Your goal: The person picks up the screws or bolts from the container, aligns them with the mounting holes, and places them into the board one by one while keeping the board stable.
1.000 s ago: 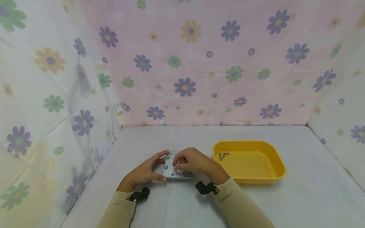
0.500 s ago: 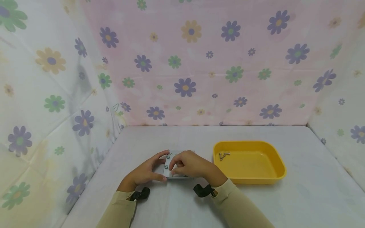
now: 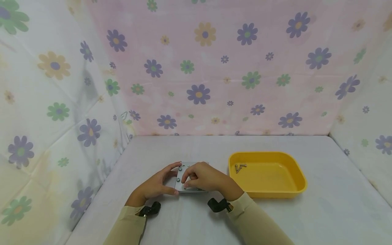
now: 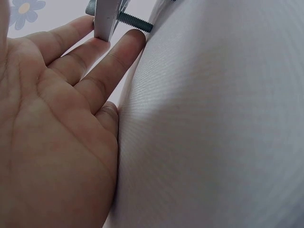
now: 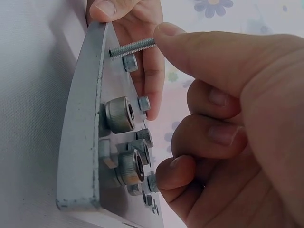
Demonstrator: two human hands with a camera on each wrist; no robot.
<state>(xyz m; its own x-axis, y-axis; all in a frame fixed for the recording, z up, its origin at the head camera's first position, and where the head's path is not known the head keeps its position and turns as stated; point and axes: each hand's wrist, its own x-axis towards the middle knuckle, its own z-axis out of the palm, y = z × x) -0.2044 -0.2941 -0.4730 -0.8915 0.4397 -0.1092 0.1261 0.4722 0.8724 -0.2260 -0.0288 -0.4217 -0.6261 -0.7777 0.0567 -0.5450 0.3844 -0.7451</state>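
A silver metal plate [image 3: 180, 188] lies before me, with several socket-head bolts [image 5: 120, 115] standing in it. My left hand [image 3: 154, 185] holds its left side, thumb at the near corner and index finger at the far one. From the left wrist, the fingertips touch the plate's edge [image 4: 105, 21], beside a threaded bolt end [image 4: 135, 21] jutting from the underside. My right hand [image 3: 204, 177] pinches a threaded screw [image 5: 134, 48], whose tip is at a hole near the plate's corner. The fingers hide the screw's head.
Right of the plate, a yellow tray [image 3: 275, 195] holds several loose screws [image 3: 239, 168] in its far left corner. A white cloth covers the table [image 3: 196, 224], and flowered curtains [image 3: 226, 75] enclose the back and sides.
My right hand has moved slightly left and nearer with the screw, toward the plate's near left corner, then stayed there. My left hand keeps its hold.
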